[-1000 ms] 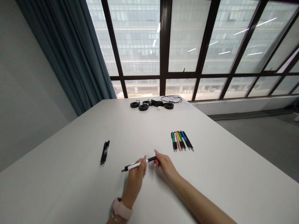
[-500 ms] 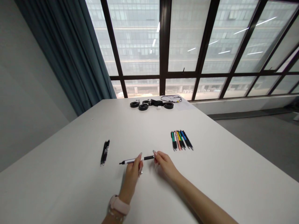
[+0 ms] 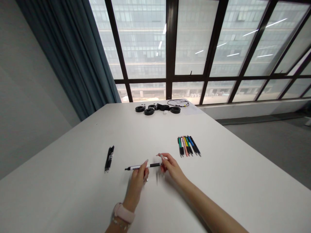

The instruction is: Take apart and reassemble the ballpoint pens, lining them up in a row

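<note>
A black and white pen [image 3: 136, 167] is held level just above the white table [image 3: 73, 194], its tip pointing left. My left hand [image 3: 139, 179] pinches its middle, and a pale pink watch sits on that wrist. At the pen's black rear end, my right hand [image 3: 170, 165] grips it with the fingertips, thumb raised over the end. A row of several coloured pens [image 3: 189, 146] lies on the table just beyond and right of my right hand. Two black pens [image 3: 109, 158] lie side by side to the left of my left hand.
Black tape rolls [image 3: 148, 111] and a coiled black cable [image 3: 178, 103] lie at the table's far end by the window. A blue curtain [image 3: 73, 58] hangs at the left. The table's right edge drops to a grey floor [image 3: 274, 145].
The pen has gone from tilted to level and shifted slightly away from me. My right thumb has lifted over the pen's rear end. Both hands keep their hold.
</note>
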Motion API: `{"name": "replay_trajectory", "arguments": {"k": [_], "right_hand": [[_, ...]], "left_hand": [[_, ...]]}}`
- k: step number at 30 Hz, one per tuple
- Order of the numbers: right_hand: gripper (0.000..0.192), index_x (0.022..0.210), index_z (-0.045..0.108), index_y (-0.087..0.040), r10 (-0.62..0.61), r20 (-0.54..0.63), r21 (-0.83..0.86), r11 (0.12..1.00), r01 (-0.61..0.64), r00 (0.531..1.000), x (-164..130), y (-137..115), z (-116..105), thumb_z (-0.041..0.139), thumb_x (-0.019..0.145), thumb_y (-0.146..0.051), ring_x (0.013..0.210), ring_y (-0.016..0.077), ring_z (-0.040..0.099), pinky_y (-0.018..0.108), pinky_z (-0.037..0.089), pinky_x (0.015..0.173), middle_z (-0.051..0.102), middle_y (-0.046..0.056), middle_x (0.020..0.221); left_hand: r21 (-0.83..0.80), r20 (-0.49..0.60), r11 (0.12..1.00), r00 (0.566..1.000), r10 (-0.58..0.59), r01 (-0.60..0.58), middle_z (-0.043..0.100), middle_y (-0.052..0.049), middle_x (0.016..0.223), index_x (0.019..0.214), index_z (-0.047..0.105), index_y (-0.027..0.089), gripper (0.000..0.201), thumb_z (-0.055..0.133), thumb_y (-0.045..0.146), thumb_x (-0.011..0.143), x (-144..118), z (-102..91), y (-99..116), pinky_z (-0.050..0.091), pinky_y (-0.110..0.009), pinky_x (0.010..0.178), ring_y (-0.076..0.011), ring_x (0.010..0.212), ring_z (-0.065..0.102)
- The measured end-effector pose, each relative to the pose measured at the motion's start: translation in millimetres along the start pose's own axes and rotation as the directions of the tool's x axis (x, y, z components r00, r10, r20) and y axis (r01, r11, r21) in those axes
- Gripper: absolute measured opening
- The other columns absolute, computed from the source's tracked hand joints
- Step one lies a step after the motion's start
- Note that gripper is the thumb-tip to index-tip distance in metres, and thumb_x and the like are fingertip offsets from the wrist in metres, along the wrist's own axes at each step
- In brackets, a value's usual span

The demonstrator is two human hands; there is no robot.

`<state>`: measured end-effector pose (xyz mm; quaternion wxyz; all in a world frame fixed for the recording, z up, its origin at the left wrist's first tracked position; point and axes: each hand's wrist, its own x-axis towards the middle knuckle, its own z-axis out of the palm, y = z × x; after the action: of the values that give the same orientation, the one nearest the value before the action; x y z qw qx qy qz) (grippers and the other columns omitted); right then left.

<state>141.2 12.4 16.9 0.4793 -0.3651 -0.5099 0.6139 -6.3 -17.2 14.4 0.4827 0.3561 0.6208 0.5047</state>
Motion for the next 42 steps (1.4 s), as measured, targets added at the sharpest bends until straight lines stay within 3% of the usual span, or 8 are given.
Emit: {"name": "replay_trajectory", "arguments": {"k": [6, 11, 16, 21, 29, 34, 37, 42], "right_hand": [[0.050, 0.100, 0.058, -0.018, -0.021, -0.014, 0.025, 0.999, 0.021, 1.000, -0.7, -1.1, 0.8, 0.066, 0.069, -0.057, 0.053, 0.0104, 0.046, 0.023, 0.034, 0.052, 0.050, -0.005, 0.059], [0.047, 0.094, 0.060, -0.016, 0.025, 0.064, -0.018, 1.000, -0.024, 0.998, -1.3, -1.9, 0.5, 0.054, 0.078, -0.059, 0.042, 0.0088, 0.035, 0.023, 0.028, 0.046, 0.040, -0.009, 0.044], [0.049, 0.097, 0.060, -0.018, 0.019, 0.009, 0.019, 1.000, -0.019, 1.000, -0.5, -2.1, -0.5, 0.064, 0.070, -0.059, 0.052, 0.0099, 0.047, 0.023, 0.036, 0.051, 0.052, -0.004, 0.061], [0.052, 0.084, 0.059, -0.016, 0.043, 0.075, -0.063, 0.997, -0.038, 0.996, 0.3, 5.1, 1.7, 0.052, 0.076, -0.066, 0.040, 0.0072, 0.032, 0.022, 0.026, 0.044, 0.038, -0.010, 0.043], [0.044, 0.086, 0.055, -0.019, 0.086, 0.020, -0.014, 0.996, -0.086, 0.996, 2.4, 7.2, -0.9, 0.058, 0.073, -0.061, 0.040, 0.0065, 0.024, 0.021, 0.015, 0.040, 0.033, -0.010, 0.047], [0.044, 0.094, 0.054, -0.019, 0.118, 0.015, -0.012, 0.993, -0.118, 0.993, 2.9, 0.4, -4.5, 0.061, 0.071, -0.056, 0.040, 0.0058, 0.024, 0.020, 0.018, 0.040, 0.033, -0.012, 0.048], [0.043, 0.090, 0.056, -0.019, 0.132, 0.051, -0.031, 0.991, -0.131, 0.990, 2.0, 1.1, -4.3, 0.063, 0.071, -0.056, 0.039, 0.0054, 0.025, 0.019, 0.021, 0.039, 0.034, -0.012, 0.046], [0.045, 0.084, 0.061, -0.016, 0.170, 0.109, -0.131, 0.979, -0.156, 0.979, 1.5, 6.8, -6.8, 0.065, 0.069, -0.058, 0.038, 0.0053, 0.032, 0.020, 0.024, 0.039, 0.046, -0.009, 0.047]], "left_hand": [[-0.015, 0.023, 1.000, 1.000, 0.001, -0.001, 0.027, 0.008, 0.038, 0.043, 0.032, 0.022, 0.050, 0.052, 0.060, 0.070, 1.0, -1.3, -0.1, 0.021, -0.020, 0.038, -0.0065, 0.035, 0.029], [-0.009, 0.070, 1.000, 0.997, -0.020, 0.021, 0.025, 0.008, 0.037, 0.042, 0.031, 0.022, 0.052, 0.051, 0.061, 0.070, 2.3, -2.2, -1.1, 0.018, -0.020, 0.037, -0.0060, 0.034, 0.026], [-0.031, 0.062, 0.999, 0.998, -0.011, 0.013, 0.027, 0.009, 0.038, 0.045, 0.032, 0.021, 0.052, 0.052, 0.061, 0.071, 2.0, -2.1, -1.4, 0.017, -0.019, 0.038, -0.0052, 0.035, 0.026], [-0.001, 0.081, 1.000, 0.997, -0.014, 0.014, 0.026, 0.008, 0.036, 0.041, 0.032, 0.022, 0.053, 0.051, 0.062, 0.069, 2.4, -0.6, -1.8, 0.019, -0.020, 0.038, -0.0054, 0.034, 0.027], [0.011, 0.048, 1.000, 0.999, 0.001, -0.001, 0.029, 0.007, 0.035, 0.041, 0.034, 0.021, 0.054, 0.051, 0.064, 0.068, 6.9, -0.8, -8.3, 0.022, -0.020, 0.037, -0.0058, 0.034, 0.029], [-0.030, 0.050, 1.000, 0.999, 0.002, 0.000, 0.041, 0.005, 0.036, 0.044, 0.046, 0.018, 0.053, 0.057, 0.066, 0.064, 14.9, -0.6, -11.1, 0.025, -0.018, 0.034, -0.0057, 0.032, 0.036], [-0.099, 0.021, 0.995, 1.000, 0.000, 0.002, 0.058, 0.001, 0.050, 0.066, 0.060, 0.015, 0.046, 0.060, 0.061, 0.066, 16.3, -0.4, -7.8, 0.028, -0.017, 0.031, -0.0085, 0.036, 0.048], [-0.158, 0.036, 0.979, 0.992, -0.121, 0.125, 0.070, -0.009, 0.069, 0.088, 0.059, 0.014, 0.036, 0.053, 0.050, 0.081, 12.5, -1.0, 1.7, 0.041, -0.018, 0.033, -0.0171, 0.054, 0.067]]}}
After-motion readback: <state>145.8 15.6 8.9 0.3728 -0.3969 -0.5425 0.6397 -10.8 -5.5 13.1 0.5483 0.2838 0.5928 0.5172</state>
